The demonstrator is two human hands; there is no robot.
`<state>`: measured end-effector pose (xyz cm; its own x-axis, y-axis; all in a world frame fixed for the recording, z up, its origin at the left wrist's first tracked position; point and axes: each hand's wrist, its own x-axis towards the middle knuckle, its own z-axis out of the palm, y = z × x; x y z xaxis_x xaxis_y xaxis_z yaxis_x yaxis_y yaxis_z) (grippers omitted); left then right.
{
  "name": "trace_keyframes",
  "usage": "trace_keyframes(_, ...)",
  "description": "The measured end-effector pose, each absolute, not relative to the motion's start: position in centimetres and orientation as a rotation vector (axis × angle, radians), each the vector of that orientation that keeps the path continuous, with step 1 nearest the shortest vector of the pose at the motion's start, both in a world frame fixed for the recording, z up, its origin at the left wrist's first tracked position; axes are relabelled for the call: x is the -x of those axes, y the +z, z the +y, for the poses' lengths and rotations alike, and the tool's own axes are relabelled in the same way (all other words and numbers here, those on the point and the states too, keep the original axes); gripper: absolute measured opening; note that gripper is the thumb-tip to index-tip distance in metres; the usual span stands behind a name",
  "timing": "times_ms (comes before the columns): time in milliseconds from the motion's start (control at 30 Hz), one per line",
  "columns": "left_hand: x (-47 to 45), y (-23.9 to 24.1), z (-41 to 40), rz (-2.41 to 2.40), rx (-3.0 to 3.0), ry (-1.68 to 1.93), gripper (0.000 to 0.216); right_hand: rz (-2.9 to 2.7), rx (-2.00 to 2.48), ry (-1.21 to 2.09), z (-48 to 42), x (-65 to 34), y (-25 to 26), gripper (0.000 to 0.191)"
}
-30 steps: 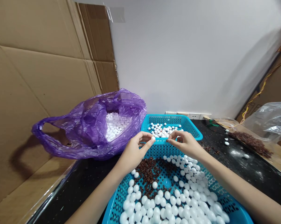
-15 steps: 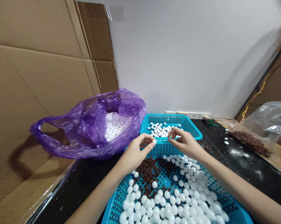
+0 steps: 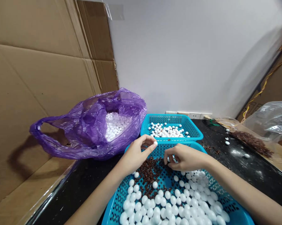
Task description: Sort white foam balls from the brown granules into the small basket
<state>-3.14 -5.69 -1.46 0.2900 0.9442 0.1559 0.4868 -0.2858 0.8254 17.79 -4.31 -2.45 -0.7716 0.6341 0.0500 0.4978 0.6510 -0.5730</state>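
Note:
In my left hand (image 3: 141, 151), thumb and fingertips pinch a small white ball (image 3: 155, 143) above the far rim of the front blue basket (image 3: 191, 144). My right hand (image 3: 184, 157) is lower, inside that basket. Its fingers curl downward with the thumb close to them, beside the small dark-brown pieces (image 3: 147, 175). Whatever lies at those fingertips is too small or hidden to make out. Many loose white balls (image 3: 169, 212) cover the near and right parts of the basket; a few show behind the right fingers.
Behind stands a second blue basket (image 3: 194, 130) with smaller, brown-flecked white balls (image 3: 163, 130). At left, a purple plastic bag (image 3: 84, 125) holds more white balls (image 3: 115, 125). On the black tabletop (image 3: 236, 165) at right are stray balls, and a heap of brown pieces (image 3: 253, 142) beside clear plastic (image 3: 269, 120).
My right hand has moved down from the far rim into the front basket, its fingers now curled at the brown pieces. My left hand stays nearly still with its ball.

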Motion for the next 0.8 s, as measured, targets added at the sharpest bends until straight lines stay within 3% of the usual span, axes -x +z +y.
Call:
trace_keyframes(633,3.07,-1.47,-5.66,1.264,-1.9,0.827,0.018,-2.796,0.913,0.844,-3.93,-17.99,-3.28,0.01)
trace_keyframes(800,3.27,-1.69,-5.69,1.269,-1.935,0.732,0.018,-2.83,0.954,0.727,-4.76,-17.57,-2.88,0.011)
